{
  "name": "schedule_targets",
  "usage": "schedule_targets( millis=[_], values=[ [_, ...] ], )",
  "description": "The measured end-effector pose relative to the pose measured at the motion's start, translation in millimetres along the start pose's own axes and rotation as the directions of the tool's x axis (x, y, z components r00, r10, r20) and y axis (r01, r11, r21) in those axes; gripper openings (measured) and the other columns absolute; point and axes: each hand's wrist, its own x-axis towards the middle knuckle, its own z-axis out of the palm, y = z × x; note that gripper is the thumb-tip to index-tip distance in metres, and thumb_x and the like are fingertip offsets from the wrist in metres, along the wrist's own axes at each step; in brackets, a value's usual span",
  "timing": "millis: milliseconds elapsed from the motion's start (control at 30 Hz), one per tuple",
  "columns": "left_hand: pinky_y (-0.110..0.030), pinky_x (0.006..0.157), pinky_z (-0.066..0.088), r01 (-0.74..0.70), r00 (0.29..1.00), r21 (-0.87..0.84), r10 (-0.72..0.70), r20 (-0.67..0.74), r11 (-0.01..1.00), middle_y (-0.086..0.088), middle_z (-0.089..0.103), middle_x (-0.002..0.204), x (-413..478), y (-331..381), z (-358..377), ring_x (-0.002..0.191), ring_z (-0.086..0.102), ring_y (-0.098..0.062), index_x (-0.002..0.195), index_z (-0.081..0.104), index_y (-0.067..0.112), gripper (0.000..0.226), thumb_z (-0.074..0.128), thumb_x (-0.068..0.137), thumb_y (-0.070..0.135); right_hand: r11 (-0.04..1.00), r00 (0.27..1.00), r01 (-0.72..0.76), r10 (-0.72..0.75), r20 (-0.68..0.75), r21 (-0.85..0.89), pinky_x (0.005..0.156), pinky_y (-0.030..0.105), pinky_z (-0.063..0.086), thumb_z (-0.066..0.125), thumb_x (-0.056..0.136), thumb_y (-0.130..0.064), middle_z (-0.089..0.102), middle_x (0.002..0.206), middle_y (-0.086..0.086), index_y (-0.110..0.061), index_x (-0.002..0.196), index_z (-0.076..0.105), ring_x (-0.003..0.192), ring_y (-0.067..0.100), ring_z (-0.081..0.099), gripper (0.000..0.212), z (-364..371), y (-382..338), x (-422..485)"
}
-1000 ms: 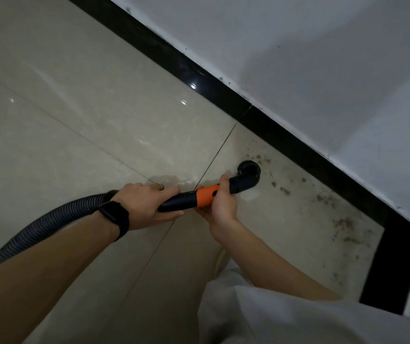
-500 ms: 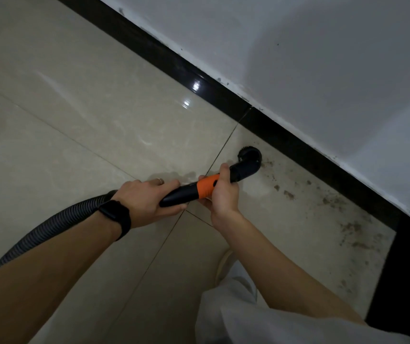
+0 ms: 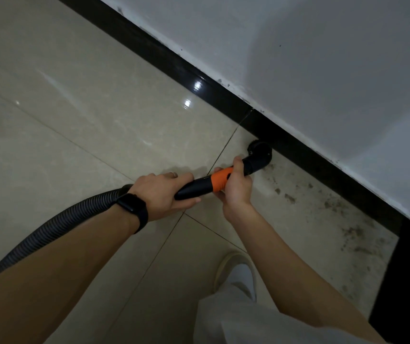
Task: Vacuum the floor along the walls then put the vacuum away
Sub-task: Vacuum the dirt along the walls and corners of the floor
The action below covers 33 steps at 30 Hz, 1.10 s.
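Glossy beige floor tiles (image 3: pixel 87 120) meet a black skirting board (image 3: pixel 174 68) under a white wall (image 3: pixel 323 58). A ribbed black vacuum hose (image 3: pixel 57 227) runs to the left hand (image 3: pixel 159 194), whose fingers curl round the black-and-orange plastic wand (image 3: pixel 199 186). The right hand (image 3: pixel 236 189) grips the wand's orange collar. The round black brush head (image 3: pixel 259 155) touches the tile just beside the skirting. Dark grime specks (image 3: pixel 348 234) lie further right: a hasty pass could miss them or scuff the skirting.

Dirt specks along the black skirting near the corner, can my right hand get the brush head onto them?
Probably yes: the right hand grips the nozzle, its brush head sits beside the dirt specks, and only bare tile lies between.
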Motion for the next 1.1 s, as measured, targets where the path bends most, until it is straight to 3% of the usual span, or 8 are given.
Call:
schedule_targets(
  millis=[133, 233, 367, 567, 767, 833, 967, 1100],
  values=[
    [-0.03, 0.06, 0.037, 0.024, 0.999, -0.021, -0.025, -0.043, 1.0, 0.011, 0.051, 0.082, 1, 0, 3, 0.062, 0.051, -0.018, 0.101, 0.035, 0.043, 0.048, 0.024, 0.078, 0.083, 1.0, 1.0, 0.0, -0.001, 0.017, 0.018, 0.069, 0.036, 0.059, 0.059, 0.103, -0.044, 0.071, 0.061, -0.007, -0.022, 0.101, 0.055, 0.062, 0.005, 0.073, 0.023, 6, -7, 2],
    [-0.03, 0.058, 0.037, 0.05, 0.995, -0.05, -0.054, -0.083, 0.997, 0.011, 0.049, 0.08, -2, -7, 0, 0.063, 0.053, -0.019, 0.102, 0.035, 0.044, 0.049, 0.023, 0.077, 0.084, 1.0, 0.999, -0.001, 0.0, 0.051, 0.014, 0.063, 0.033, 0.058, 0.058, 0.104, -0.042, 0.07, 0.079, 0.0, -0.023, 0.102, 0.055, 0.061, 0.003, 0.072, 0.019, 17, -11, 0],
    [-0.028, 0.055, 0.038, 0.069, 0.988, -0.099, -0.082, -0.133, 0.993, 0.012, 0.05, 0.074, -12, -26, -6, 0.063, 0.053, -0.016, 0.097, 0.033, 0.046, 0.048, 0.021, 0.074, 0.087, 0.999, 0.99, -0.01, 0.015, 0.14, -0.04, 0.057, 0.029, 0.058, 0.057, 0.105, -0.042, 0.067, 0.084, 0.0, -0.013, 0.121, 0.054, 0.063, 0.003, 0.071, 0.033, 41, -14, -12],
    [-0.023, 0.048, 0.034, 0.067, 0.981, -0.115, -0.087, -0.176, 0.991, 0.013, 0.053, 0.066, -30, -62, -20, 0.056, 0.051, -0.006, 0.094, 0.039, 0.044, 0.048, 0.028, 0.077, 0.087, 0.994, 0.96, -0.109, 0.106, 0.258, -0.004, 0.075, 0.039, 0.062, 0.065, 0.102, -0.028, 0.074, 0.083, 0.003, -0.013, 0.109, 0.058, 0.065, 0.018, 0.073, 0.017, 71, -20, -24],
    [-0.03, 0.06, 0.047, 0.0, 1.0, 0.016, 0.0, 0.014, 1.0, 0.012, 0.057, 0.08, -47, -63, -11, 0.069, 0.06, -0.015, 0.102, 0.039, 0.046, 0.054, 0.025, 0.073, 0.089, 0.977, 0.98, -0.177, 0.163, 0.113, 0.119, 0.053, 0.029, 0.059, 0.066, 0.102, -0.028, 0.071, 0.079, 0.005, -0.01, 0.106, 0.059, 0.061, 0.018, 0.073, 0.02, 39, 21, -51],
    [-0.031, 0.062, 0.049, -0.046, 0.996, 0.037, 0.043, 0.074, 0.998, 0.012, 0.056, 0.084, -50, -58, -5, 0.071, 0.06, -0.015, 0.107, 0.037, 0.048, 0.057, 0.021, 0.072, 0.09, 0.971, 0.981, -0.188, 0.178, 0.073, 0.146, 0.057, 0.032, 0.061, 0.065, 0.103, -0.029, 0.071, 0.081, 0.008, -0.008, 0.106, 0.058, 0.065, 0.021, 0.073, 0.021, 21, 32, -58],
    [-0.028, 0.058, 0.046, -0.197, 0.974, 0.095, 0.184, 0.131, 0.976, 0.014, 0.05, 0.081, -52, -42, 3, 0.068, 0.061, -0.017, 0.111, 0.037, 0.046, 0.058, 0.019, 0.074, 0.087, 0.968, 0.977, -0.212, 0.214, -0.004, 0.134, 0.086, 0.048, 0.062, 0.064, 0.103, -0.031, 0.072, 0.086, 0.01, -0.007, 0.103, 0.06, 0.09, 0.029, 0.072, 0.024, -14, 47, -67],
    [-0.027, 0.057, 0.044, -0.308, 0.946, 0.125, 0.29, 0.145, 0.943, 0.011, 0.058, 0.086, -45, -20, 11, 0.068, 0.063, -0.018, 0.112, 0.044, 0.042, 0.058, 0.021, 0.078, 0.083, 0.953, 0.967, -0.232, 0.248, -0.063, 0.194, 0.067, 0.04, 0.062, 0.063, 0.104, -0.029, 0.07, 0.088, 0.014, -0.002, 0.118, 0.057, 0.084, 0.028, 0.07, 0.031, -45, 49, -72]
  ],
)
